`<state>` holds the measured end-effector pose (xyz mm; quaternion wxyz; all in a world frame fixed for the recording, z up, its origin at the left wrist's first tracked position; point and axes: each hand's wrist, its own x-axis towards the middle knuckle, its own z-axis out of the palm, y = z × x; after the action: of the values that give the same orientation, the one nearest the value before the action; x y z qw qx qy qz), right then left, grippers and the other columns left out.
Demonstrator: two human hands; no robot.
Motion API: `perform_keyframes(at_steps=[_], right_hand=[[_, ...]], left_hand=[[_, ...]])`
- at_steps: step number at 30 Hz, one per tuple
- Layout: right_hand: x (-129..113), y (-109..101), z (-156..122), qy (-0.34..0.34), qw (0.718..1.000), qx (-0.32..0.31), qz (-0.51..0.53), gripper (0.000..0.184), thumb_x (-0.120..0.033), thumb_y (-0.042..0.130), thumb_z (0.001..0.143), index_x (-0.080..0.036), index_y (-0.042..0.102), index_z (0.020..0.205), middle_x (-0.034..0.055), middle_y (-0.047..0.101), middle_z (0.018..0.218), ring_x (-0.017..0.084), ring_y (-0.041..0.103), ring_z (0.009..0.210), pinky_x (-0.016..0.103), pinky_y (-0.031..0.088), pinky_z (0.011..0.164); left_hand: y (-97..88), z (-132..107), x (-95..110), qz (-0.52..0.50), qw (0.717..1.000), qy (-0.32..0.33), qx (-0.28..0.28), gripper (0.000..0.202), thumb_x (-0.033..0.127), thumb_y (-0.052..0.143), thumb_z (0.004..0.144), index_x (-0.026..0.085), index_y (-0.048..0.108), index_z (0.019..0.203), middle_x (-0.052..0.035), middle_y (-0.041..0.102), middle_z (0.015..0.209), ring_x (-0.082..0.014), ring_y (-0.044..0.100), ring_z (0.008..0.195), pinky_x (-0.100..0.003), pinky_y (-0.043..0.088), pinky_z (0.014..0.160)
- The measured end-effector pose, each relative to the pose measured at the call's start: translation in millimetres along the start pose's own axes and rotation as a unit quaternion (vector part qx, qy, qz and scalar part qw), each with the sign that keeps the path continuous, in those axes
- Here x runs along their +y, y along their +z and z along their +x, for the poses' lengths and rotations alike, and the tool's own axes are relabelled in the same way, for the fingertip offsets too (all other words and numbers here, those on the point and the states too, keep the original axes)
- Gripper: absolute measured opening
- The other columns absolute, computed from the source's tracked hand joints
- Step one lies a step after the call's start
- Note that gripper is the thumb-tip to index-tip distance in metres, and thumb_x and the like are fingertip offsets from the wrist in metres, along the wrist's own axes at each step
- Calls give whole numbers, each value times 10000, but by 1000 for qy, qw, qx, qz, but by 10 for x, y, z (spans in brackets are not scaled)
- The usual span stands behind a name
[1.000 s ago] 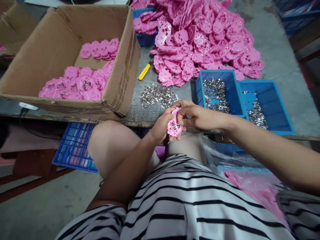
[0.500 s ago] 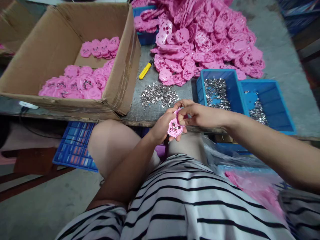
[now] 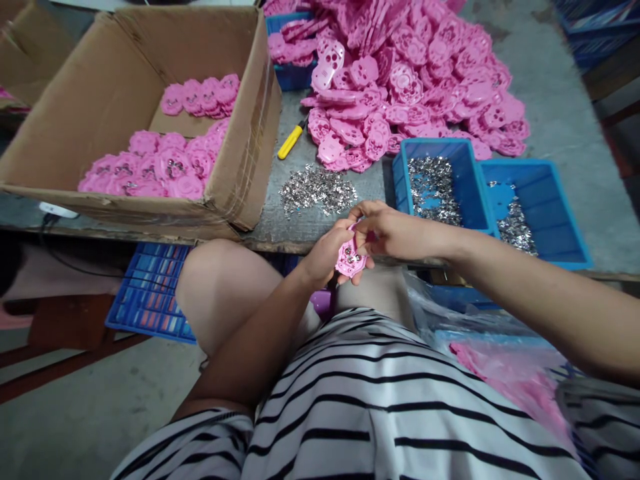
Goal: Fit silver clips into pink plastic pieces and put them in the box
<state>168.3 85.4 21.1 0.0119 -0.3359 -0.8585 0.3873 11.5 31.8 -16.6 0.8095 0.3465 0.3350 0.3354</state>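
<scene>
A pink plastic housing [image 3: 350, 261] with several shiny metal pieces set in it lies in my left hand [image 3: 325, 252], just off the table's front edge. The left thumb rests on its face and the fingers support it from below. Over the upper part of the housing, my right hand [image 3: 387, 230] is closed, its fingertips pressed to the surface. Whatever those fingertips pinch is hidden. Beyond my hands, a heap of small metal pieces [image 3: 317, 190] lies on the table.
A cardboard box [image 3: 250, 133] at left holds rows of pink housings. Behind are a yellow-handled tool [image 3: 291, 141] and a large pile of pink housings [image 3: 400, 87]. Two blue bins [image 3: 477, 193] with metal pieces stand at right. A blue crate [image 3: 150, 293] sits below the table.
My right hand has shifted slightly over the housing, its fingers moving a little lower on it. My left hand still holds the housing in almost the same place.
</scene>
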Motion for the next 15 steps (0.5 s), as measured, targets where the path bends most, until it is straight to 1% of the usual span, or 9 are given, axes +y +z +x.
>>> perform_keyframes(at_steps=[3,8,12,14,15], right_hand=[[8,9,-26,-5,999,18,30,125,-129,633,727,-194,687,635,76,596,1036,215,525,1030,383,417,963],[15,32,-103,-3,992,63,114,184,-255,615,811,-192,681,652,62,616,1024,189,552,1024,371,413,983],[2,42,-149,2,984,91,155,186,-293,629,814,-200,694,666,57,636,1003,193,562,1049,383,401,1008],[-8,35,-167,14,973,130,191,177,-324,645,807,-202,707,695,57,644,1033,199,570,1053,398,408,1005],[-12,33,-174,24,963,161,215,176,-339,656,799,-200,708,704,58,647,1048,202,578,1044,406,418,993]], left_hand=[[-1,-7,1,-11,1000,6,-9,357,353,491,723,192,349,1008,30,620,578,-164,557,333,-186,284,253],[25,-28,36,10,999,3,-30,442,233,573,646,185,352,1026,22,652,645,-141,591,385,-165,321,296],[35,-55,66,27,999,10,-28,451,211,592,658,185,358,1042,15,663,676,-131,607,415,-160,341,321],[25,-65,70,32,999,12,-15,442,210,593,671,190,351,1040,16,665,688,-129,609,423,-162,346,329],[19,-68,68,34,999,12,-7,440,206,589,672,193,347,1039,16,667,693,-129,609,424,-163,345,330]])
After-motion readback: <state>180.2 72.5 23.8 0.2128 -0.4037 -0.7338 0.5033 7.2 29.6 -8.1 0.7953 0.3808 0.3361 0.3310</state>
